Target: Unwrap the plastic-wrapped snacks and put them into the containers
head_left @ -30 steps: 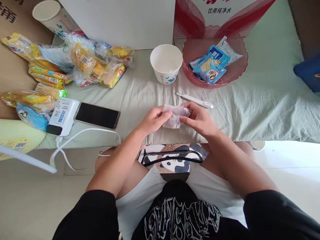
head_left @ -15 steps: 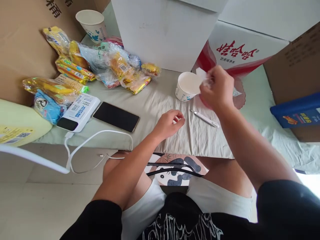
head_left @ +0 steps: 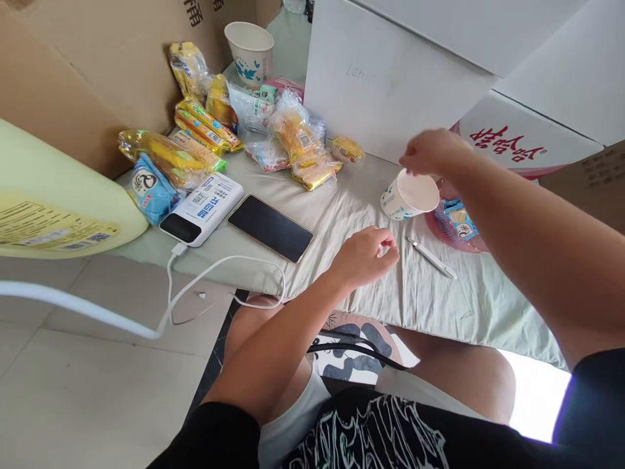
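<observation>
While the right hand (head_left: 433, 151) hung in the upper right of the head view, at the far rim of the paper cup (head_left: 407, 198), its fingers were curled in, and whether they gripped anything could not be told. The paper cup stood upright right of centre, mouth up, its axis slanting toward the upper right of the frame. The left hand (head_left: 368, 255), partly open with fingers loosely bent, hovered over the cloth (head_left: 356, 208) near the centre. Just right of it lay a slim white tool (head_left: 432, 258), long axis running upper left to lower right, narrow tip toward the upper left. A pink bowl (head_left: 444, 238) sat beside the paper cup.
</observation>
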`<state>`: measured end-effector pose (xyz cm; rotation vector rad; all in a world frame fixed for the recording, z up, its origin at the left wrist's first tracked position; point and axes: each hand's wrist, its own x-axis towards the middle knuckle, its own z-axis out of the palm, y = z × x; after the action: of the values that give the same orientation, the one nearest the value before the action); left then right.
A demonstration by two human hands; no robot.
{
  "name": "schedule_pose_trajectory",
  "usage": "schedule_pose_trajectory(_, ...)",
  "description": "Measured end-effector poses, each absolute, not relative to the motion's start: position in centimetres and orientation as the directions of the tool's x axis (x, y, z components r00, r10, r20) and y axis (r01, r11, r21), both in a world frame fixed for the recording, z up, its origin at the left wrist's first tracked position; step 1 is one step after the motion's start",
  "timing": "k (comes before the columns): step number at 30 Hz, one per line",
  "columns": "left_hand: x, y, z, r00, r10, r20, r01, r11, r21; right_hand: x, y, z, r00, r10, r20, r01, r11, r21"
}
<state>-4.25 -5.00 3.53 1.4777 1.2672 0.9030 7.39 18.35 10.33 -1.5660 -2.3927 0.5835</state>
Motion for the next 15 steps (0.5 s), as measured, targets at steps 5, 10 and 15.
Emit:
schedule_pose_trajectory(5,-4.1,-4.5,3.2,0.169,0.985,-0.033,0.326,-0.024,0.945,0.7,16.1,8.6,-0.512,0.858,-0.039,0.848,0.497,-0.185)
schedule_pose_trajectory(10,-4.2,-4.8,3.1,0.165,0.986,0.001,0.393,-0.066,0.917,-1.2,15.9,5.6,-0.556,0.825,-0.095,0.826,0.538,-0.169)
schedule_pose_trajectory(15,-4.7,-5.0,3.7,0.142,0.99,-0.028,0.35,-0.023,0.937,1.6,15.7,7.1,-0.486,0.872,0.067,0.83,0.484,-0.278)
